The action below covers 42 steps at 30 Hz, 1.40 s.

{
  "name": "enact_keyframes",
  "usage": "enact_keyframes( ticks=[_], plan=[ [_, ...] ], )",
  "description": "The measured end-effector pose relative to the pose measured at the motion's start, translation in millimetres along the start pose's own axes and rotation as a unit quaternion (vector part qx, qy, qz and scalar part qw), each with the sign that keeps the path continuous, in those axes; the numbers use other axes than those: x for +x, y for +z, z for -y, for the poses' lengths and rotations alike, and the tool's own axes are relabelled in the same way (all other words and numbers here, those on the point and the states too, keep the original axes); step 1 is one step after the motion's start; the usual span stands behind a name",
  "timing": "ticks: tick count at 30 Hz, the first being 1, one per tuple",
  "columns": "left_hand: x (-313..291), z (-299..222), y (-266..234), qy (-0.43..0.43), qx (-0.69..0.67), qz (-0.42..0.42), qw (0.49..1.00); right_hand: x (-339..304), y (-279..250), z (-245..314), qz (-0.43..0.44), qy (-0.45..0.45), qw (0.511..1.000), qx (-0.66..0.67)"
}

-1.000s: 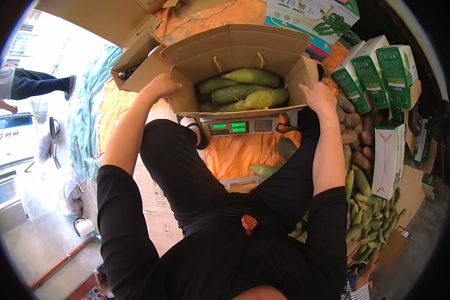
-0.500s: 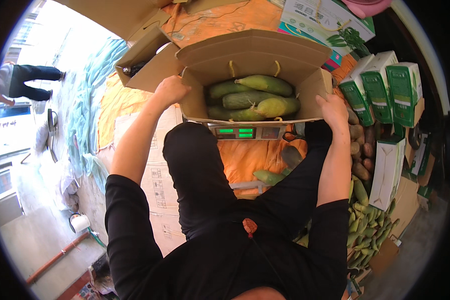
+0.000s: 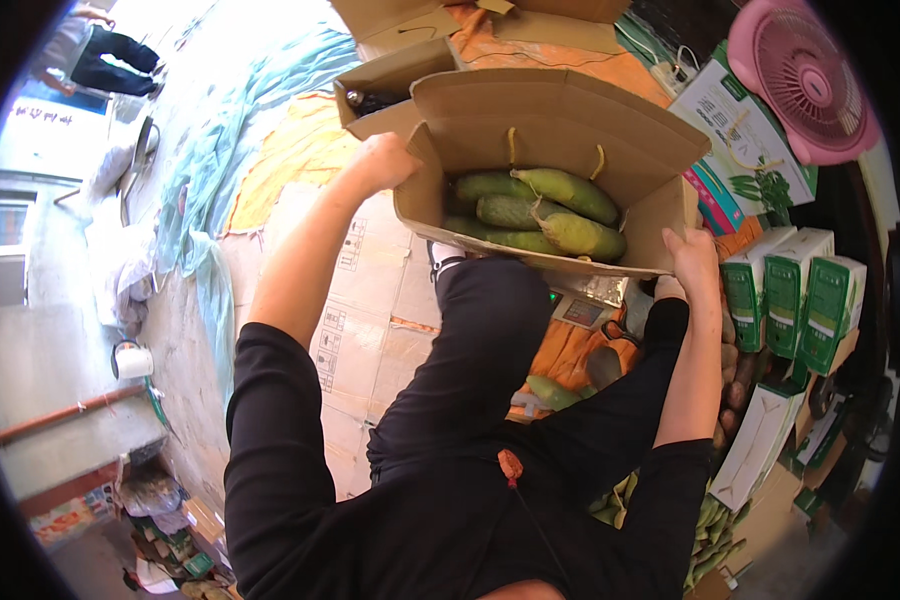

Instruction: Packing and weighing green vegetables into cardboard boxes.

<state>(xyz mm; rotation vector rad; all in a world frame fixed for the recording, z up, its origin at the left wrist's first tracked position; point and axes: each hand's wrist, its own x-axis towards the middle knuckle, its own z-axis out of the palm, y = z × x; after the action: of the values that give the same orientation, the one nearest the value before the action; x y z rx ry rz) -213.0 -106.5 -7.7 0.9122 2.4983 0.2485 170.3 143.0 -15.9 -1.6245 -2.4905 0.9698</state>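
Note:
An open brown cardboard carton with raised flaps and yellow cord handles is held in front of me, tilted down toward its right end. Several long green radishes lie inside it. My left hand is closed on the carton's left end, and my right hand grips its right end near the front corner. Below the carton, partly hidden by my knee, is a weighing scale with a lit green display. More green radishes lie on the orange sheet between my legs.
Green-and-white boxes stand at the right, near a pink fan. Piled green vegetables lie lower right. A smaller carton with dark contents adjoins at the back left. Flattened cardboard covers the floor leftward. Another person stands far left.
Both hands have shifted the carton left relative to the scale, and it is now tilted. More of the scale's metal top shows. My view has turned, bringing the pink fan fully into sight.

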Motion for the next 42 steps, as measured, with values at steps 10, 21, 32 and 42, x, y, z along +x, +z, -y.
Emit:
enact_keyframes(
  ticks=[10,21,32,42],
  plan=[
    [-133.6,201.8,-5.3,-0.041,-0.083,-0.136,0.986,-34.2,50.6,186.4,0.025,-0.203,0.966,-0.157],
    [-396.3,360.7,105.7,-0.321,-0.044,-0.192,0.926,-147.3,241.6,282.9,0.227,-0.355,0.873,-0.244],
    [-574.3,462.0,243.5,-0.386,0.190,0.099,0.897,-239.1,299.5,287.8,0.454,-0.416,0.732,-0.290],
    [-391.9,206.7,61.3,-0.246,-0.168,-0.094,0.950,-129.0,139.9,261.3,0.292,-0.359,0.879,0.113]
  ],
)
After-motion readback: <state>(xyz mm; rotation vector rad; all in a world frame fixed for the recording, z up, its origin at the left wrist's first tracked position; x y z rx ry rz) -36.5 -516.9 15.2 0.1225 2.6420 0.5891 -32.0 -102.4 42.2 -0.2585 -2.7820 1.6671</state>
